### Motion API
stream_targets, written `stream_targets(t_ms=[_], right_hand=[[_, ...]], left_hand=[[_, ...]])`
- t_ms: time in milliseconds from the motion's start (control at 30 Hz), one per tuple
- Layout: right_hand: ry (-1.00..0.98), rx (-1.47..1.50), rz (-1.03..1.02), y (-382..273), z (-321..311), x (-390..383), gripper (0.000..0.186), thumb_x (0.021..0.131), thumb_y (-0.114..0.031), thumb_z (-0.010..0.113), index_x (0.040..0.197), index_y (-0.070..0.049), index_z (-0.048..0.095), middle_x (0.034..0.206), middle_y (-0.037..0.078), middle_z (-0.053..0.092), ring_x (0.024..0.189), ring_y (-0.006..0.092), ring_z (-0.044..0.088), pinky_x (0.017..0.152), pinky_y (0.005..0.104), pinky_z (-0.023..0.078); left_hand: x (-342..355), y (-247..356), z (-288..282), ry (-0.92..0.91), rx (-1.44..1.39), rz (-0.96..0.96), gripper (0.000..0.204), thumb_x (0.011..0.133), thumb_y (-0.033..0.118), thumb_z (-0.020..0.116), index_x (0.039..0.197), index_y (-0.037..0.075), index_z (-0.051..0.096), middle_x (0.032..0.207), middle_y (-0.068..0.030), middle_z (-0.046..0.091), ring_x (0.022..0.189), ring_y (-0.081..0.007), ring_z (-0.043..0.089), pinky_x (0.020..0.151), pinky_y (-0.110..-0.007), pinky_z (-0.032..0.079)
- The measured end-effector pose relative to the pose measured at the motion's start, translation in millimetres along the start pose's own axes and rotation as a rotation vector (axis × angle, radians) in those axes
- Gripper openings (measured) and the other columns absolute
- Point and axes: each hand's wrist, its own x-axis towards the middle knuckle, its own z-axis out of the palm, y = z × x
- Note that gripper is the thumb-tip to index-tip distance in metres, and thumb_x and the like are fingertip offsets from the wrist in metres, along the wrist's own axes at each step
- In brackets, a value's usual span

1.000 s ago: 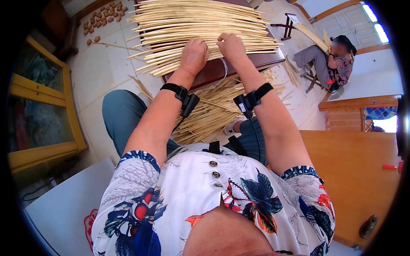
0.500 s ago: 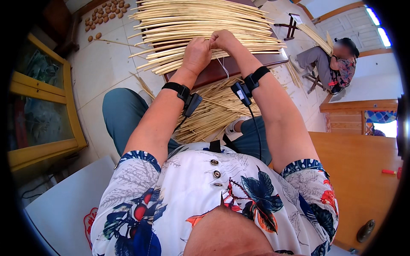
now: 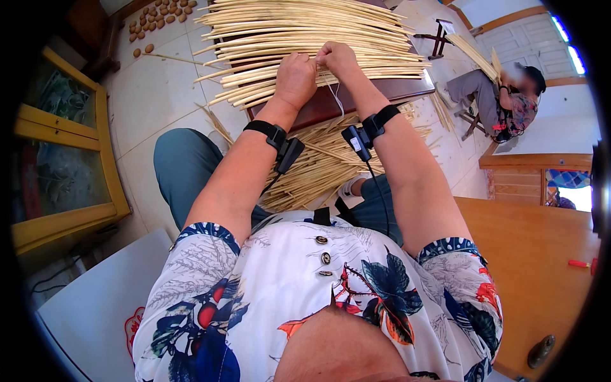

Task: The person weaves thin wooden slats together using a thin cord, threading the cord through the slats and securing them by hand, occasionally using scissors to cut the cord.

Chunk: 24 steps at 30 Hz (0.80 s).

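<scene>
Pale, peeled stalks [image 3: 305, 28] lie side by side in a row across a dark reddish-brown table [image 3: 318, 113]. Over the near edge of the row, my two hands meet, fingertips almost touching. My left hand [image 3: 296, 80] is closed in a loose fist, knuckles up. Beside it, my right hand [image 3: 338, 59] pinches with thumb and fingers. A thin white string [image 3: 336, 97] runs between the fingertips, and its loose end hangs over the table's near edge. My hands partly hide the string and the stalks beneath.
A heap of loose stalks [image 3: 324, 169] lies on the floor between my legs. A yellow glass-fronted cabinet [image 3: 63, 127] stands left. Round brown objects [image 3: 159, 16] lie on the floor at far left. Another person [image 3: 509, 105] sits at right with stalks, near a folding stool [image 3: 436, 39].
My hands stay together at the row's near edge, and the right hand has shifted slightly right. The hanging string shows more clearly. The seated person's arm and head have moved a little.
</scene>
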Motion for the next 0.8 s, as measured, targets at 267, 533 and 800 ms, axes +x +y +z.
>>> stream_targets(t_ms=[267, 533, 800], right_hand=[[-0.143, -0.039, 0.009, 5.0, -1.9, -0.1, 0.013, 0.063, -0.019, 0.070, 0.066, -0.009, 0.064, 0.069, 0.007, 0.063, 0.064, 0.0216, 0.060, 0.063, 0.0314, 0.048], [0.168, 0.825, 0.123, -20.8, -26.5, -1.9, 0.009, 0.078, -0.005, 0.056, 0.070, -0.002, 0.053, 0.066, 0.010, 0.057, 0.061, 0.0183, 0.059, 0.048, 0.0263, 0.047], [0.223, 0.685, -0.072, -35.7, -118.7, -53.1, 0.009, 0.087, -0.013, 0.049, 0.080, -0.007, 0.051, 0.065, 0.001, 0.056, 0.052, 0.0041, 0.044, 0.046, 0.0165, 0.037]], left_hand=[[-0.3, -0.4, 2.1, -0.023, -0.021, 0.011, 0.005, 0.063, 0.008, 0.063, 0.062, 0.007, 0.058, 0.065, -0.0069, 0.052, 0.068, -0.0257, 0.052, 0.064, -0.036, 0.043], [-2.9, 3.4, 0.2, -0.101, 0.020, 0.014, 0.003, 0.064, 0.007, 0.061, 0.062, 0.008, 0.059, 0.064, -0.0064, 0.053, 0.068, -0.0256, 0.053, 0.063, -0.035, 0.045], [-3.1, 2.4, -0.2, -0.096, 0.006, 0.011, 0.004, 0.063, 0.006, 0.057, 0.059, 0.008, 0.058, 0.067, -0.0071, 0.054, 0.070, -0.0254, 0.053, 0.064, -0.036, 0.044]])
